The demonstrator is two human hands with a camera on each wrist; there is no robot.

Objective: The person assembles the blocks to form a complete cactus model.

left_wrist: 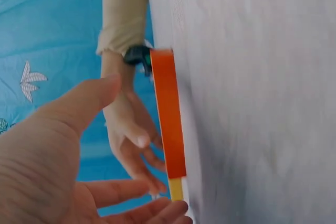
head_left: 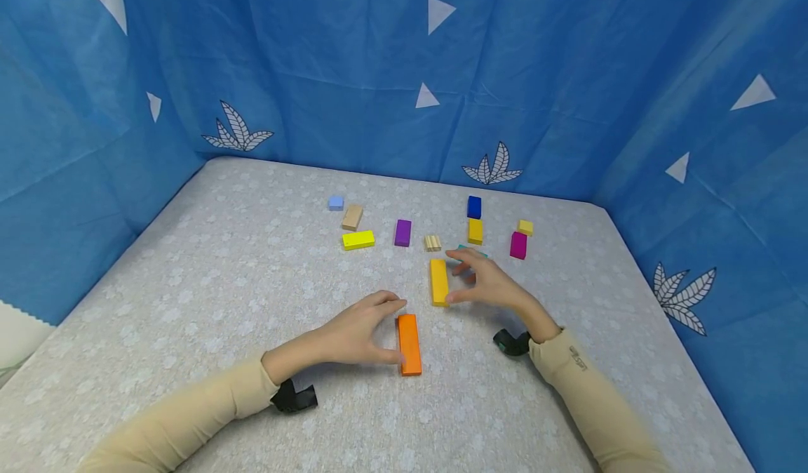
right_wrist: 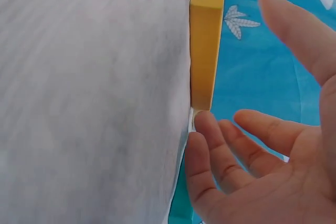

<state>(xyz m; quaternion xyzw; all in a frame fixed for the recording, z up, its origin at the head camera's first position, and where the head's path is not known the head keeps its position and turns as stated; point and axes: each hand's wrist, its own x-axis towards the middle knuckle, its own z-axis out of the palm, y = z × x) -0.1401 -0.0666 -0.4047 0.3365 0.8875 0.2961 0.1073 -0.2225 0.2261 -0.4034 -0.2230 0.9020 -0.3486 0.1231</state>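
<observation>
An orange block lies lengthwise on the table, with my left hand just to its left. Thumb and fingers are spread near the block's two ends; in the left wrist view a gap shows between the hand and the orange block. Farther back lies a long amber-yellow block, and my right hand hovers at its right side. The right wrist view has that yellow block beyond the spread thumb and fingers, held by neither. A teal block is partly hidden behind the right hand.
Smaller blocks lie at the back: light blue, tan, bright yellow, purple, striped, dark blue, golden, magenta and pale yellow. A blue curtain hangs around the table.
</observation>
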